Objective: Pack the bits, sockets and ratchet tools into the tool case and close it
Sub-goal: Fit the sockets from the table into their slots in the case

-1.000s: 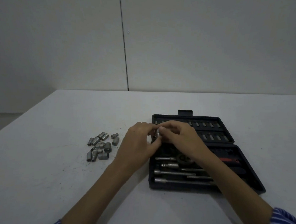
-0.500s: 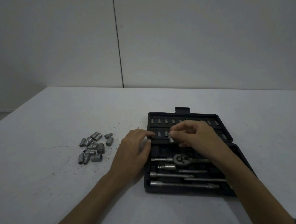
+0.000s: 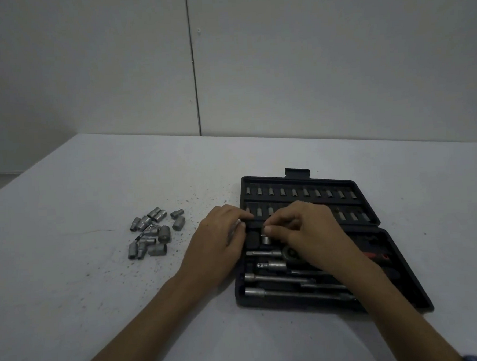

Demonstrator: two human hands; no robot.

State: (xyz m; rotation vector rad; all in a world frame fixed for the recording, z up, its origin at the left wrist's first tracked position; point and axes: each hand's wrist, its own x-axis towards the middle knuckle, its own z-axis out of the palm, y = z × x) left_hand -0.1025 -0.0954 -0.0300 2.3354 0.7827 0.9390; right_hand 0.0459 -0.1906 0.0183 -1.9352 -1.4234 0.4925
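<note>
Right hand (image 3: 304, 229) pinches a small socket (image 3: 266, 239) over a near-left recess of the open tool case (image 3: 373, 208), left hand (image 3: 221, 237) resting relaxed on its edge; seated crooked, the socket could block closing, while loose sockets (image 3: 151, 236) wait left of the case on the tabletop (image 3: 71, 302).

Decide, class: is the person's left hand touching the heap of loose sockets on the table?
Apart. The head view shows bare table between the left hand and the heap of loose sockets; the hand rests at the tool case edge.

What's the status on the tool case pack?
Right hand pinches a socket over the open case; left hand rests at its edge. Loose sockets on the table. Nothing blocking.
</note>
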